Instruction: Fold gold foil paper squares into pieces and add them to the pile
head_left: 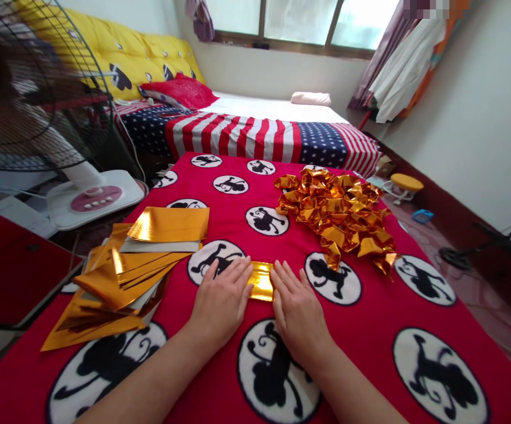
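Note:
A small piece of gold foil paper (262, 281) lies flat on the red cloth (220, 383) in front of me. My left hand (222, 290) rests palm down over its left part, fingers stretched out. Over its right part, my right hand (297, 303) lies flat in the same way. Only the shiny middle of the paper shows; both ends are hidden under my hands. To the left is a loose stack of gold foil sheets (123, 271), some with pale backs. A heap of folded gold foil pieces (337, 206) sits to the right, beyond my right hand.
The cloth, printed with black monkeys in white circles, covers the table. A fan (96, 200) stands at the left, above a dark red panel (15, 271). A bed with a striped, starred cover (242, 135) is behind. A yellow stool (407, 182) stands at the right.

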Demonstrator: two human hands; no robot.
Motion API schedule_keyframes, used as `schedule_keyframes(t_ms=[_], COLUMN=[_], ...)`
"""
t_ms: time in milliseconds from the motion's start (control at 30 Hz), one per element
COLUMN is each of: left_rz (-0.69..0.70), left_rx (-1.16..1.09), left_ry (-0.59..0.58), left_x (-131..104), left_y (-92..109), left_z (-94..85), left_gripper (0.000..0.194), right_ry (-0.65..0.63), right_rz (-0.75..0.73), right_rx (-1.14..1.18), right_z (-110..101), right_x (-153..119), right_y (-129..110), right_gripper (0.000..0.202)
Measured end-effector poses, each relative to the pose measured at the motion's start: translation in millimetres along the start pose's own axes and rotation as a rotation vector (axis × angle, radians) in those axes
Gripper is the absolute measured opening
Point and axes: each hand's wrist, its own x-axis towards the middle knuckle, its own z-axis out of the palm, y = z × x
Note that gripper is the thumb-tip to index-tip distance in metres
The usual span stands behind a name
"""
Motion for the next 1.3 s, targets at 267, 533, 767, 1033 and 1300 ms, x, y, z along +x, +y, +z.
schedule_keyframes(t_ms=[267, 533, 767, 1033, 1300], left_rz=[-0.216, -0.313, -0.190, -0.027, 0.032], left_rx=[-0.109, -0.324, -0.763, -0.796, -0.762], left_ry=[0.153, 0.004, 0.168, 0.212, 0.356], left_x=[27, 45, 37, 38, 35], left_y=[-21, -22, -19, -19, -24], left_z=[-5.8, 3.1, 6.0, 7.4, -0.3], left_gripper=[0.025, 0.017, 0.010, 0.007, 0.007], right_ry=[0.048, 0.233, 0.395, 0.349, 0.205], right_rz=[0.018, 0.082, 0.154, -0.014, -0.094], right_rx=[0.053, 0.336, 0.604, 0.380, 0.235], right_z=[4, 11, 2, -20, -37], right_x=[2, 5, 29, 37, 54], right_y=[-2, 9, 18, 6, -5], right_gripper=[0.046, 0.041, 0.021, 0.006, 0.009])
